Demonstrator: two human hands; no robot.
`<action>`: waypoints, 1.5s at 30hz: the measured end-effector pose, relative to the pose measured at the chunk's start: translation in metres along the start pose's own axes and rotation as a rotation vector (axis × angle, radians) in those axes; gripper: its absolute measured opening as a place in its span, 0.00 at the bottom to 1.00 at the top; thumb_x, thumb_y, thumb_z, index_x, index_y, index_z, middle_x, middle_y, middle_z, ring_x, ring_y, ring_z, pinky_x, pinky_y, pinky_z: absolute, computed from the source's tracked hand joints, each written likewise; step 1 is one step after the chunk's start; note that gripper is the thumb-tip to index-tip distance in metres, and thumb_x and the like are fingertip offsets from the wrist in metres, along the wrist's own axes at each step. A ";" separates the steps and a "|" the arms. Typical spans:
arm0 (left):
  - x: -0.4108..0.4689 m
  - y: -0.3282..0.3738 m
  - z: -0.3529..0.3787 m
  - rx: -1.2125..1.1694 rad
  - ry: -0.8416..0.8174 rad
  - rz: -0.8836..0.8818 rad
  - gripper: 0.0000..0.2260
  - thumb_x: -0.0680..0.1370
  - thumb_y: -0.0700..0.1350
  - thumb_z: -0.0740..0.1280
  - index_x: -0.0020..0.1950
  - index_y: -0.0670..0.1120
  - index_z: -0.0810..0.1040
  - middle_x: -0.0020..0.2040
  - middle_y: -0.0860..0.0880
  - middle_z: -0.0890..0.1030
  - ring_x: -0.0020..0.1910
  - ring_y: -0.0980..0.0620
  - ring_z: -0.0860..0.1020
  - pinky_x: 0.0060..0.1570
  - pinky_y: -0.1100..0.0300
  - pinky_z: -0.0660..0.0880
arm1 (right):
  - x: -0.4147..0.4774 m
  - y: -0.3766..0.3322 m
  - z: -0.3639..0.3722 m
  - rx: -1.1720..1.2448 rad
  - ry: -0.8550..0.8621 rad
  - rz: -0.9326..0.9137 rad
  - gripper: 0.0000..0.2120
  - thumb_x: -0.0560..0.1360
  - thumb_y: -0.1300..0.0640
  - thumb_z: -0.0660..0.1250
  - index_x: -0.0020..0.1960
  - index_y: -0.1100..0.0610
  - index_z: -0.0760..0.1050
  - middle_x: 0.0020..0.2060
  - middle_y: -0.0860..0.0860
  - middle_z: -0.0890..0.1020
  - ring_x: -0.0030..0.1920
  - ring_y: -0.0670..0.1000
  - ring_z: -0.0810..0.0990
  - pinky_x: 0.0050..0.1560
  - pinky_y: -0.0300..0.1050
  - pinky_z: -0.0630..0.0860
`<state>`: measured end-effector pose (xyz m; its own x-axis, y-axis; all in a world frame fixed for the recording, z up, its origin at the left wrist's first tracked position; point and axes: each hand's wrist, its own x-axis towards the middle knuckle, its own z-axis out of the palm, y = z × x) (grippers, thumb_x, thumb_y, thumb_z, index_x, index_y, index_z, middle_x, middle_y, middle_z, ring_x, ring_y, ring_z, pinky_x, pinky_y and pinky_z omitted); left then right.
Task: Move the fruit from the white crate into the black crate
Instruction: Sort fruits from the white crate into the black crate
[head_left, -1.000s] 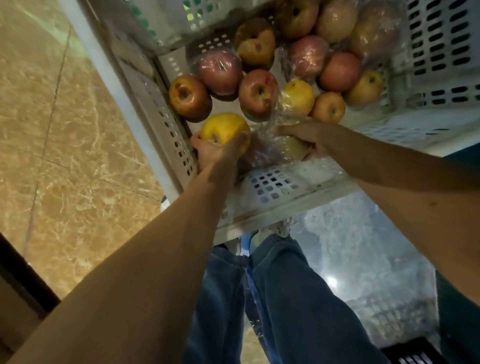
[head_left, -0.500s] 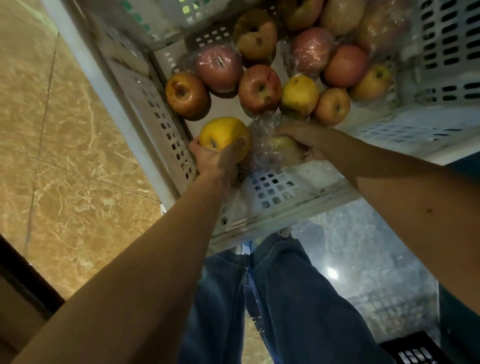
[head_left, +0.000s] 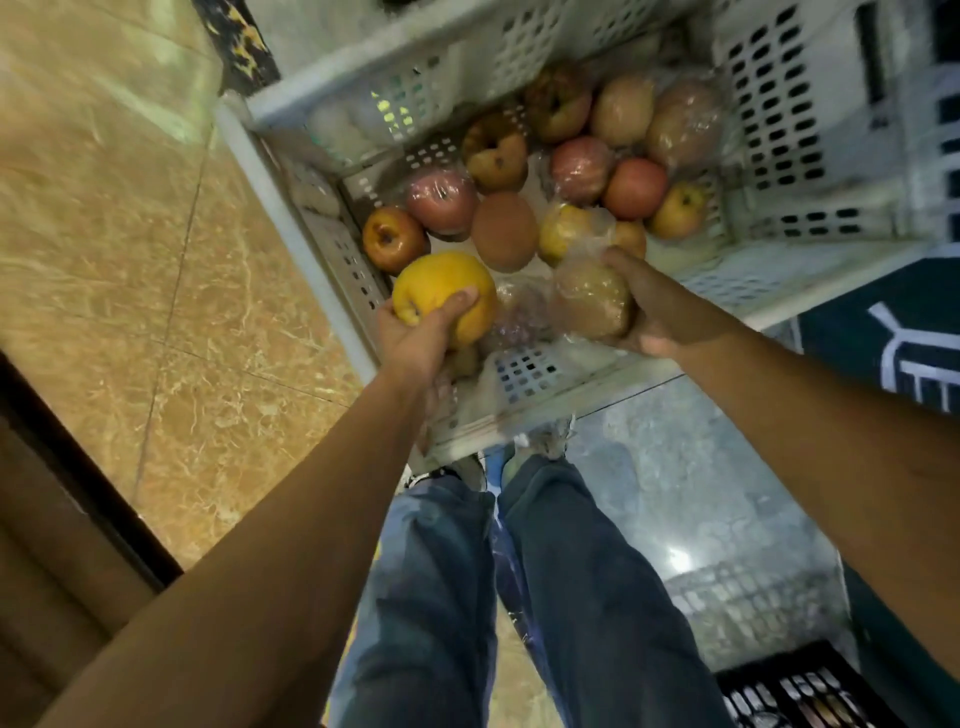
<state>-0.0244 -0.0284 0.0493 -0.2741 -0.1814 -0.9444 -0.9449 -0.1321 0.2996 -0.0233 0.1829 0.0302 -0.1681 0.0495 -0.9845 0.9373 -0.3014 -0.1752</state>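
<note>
The left hand (head_left: 415, 340) grips a yellow fruit (head_left: 441, 291), with fingers and thumb curled round its near side. It holds the fruit over the near-left corner of the white crate (head_left: 291, 208). The right hand (head_left: 660, 306) is curled round a wrapped fruit (head_left: 589, 304), brownish under clear film, at the crate's near edge and just right of the yellow one. Between the 2 held fruits a third film-wrapped piece (head_left: 519, 312) lies low against the near wall. I cannot tell whether either hand touches it.

More fruit lies further in. A red apple (head_left: 387, 239) sits against the left wall, with a pink apple (head_left: 441, 200) in film touching it on the far side. A brown fruit (head_left: 504, 231) lies near the middle. Beyond it a cluster (head_left: 634, 187) of red, yellow and brownish pieces, several of them in film, packs toward the far-right corner.

Only 1 corner of the black crate (head_left: 795, 691) shows, at the lower right of the view, well apart from the white crate. What lies inside it is too blurred to make out.

The person's jeans (head_left: 426, 597) run down the middle of the view, and the shoes (head_left: 545, 441) are just below the white crate's near edge. The floor (head_left: 104, 234) is tan marble on the left and grey and glossy on the right.
</note>
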 end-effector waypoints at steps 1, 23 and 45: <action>-0.014 0.005 -0.003 -0.026 -0.031 -0.003 0.34 0.71 0.47 0.74 0.70 0.49 0.59 0.62 0.46 0.70 0.59 0.44 0.75 0.56 0.48 0.77 | -0.013 -0.002 -0.003 0.074 -0.051 0.003 0.18 0.74 0.43 0.63 0.60 0.51 0.74 0.55 0.52 0.81 0.54 0.51 0.81 0.56 0.51 0.77; -0.179 0.049 -0.074 -0.520 -0.495 -0.325 0.38 0.64 0.71 0.61 0.60 0.43 0.75 0.50 0.41 0.83 0.39 0.45 0.84 0.40 0.55 0.81 | -0.189 0.012 0.034 0.639 -0.386 0.086 0.44 0.57 0.36 0.73 0.66 0.58 0.70 0.58 0.63 0.76 0.47 0.63 0.81 0.36 0.50 0.82; -0.217 0.067 -0.136 0.695 0.212 1.391 0.35 0.61 0.52 0.74 0.64 0.49 0.67 0.59 0.40 0.67 0.60 0.57 0.64 0.58 0.76 0.63 | -0.224 0.032 0.076 0.644 -0.606 -0.030 0.40 0.49 0.40 0.79 0.56 0.60 0.80 0.49 0.61 0.83 0.42 0.58 0.84 0.36 0.49 0.82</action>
<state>-0.0035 -0.1305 0.2928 -0.9940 0.0892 0.0630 0.1074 0.6954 0.7106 0.0207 0.0902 0.2452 -0.4945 -0.3923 -0.7756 0.6065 -0.7949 0.0153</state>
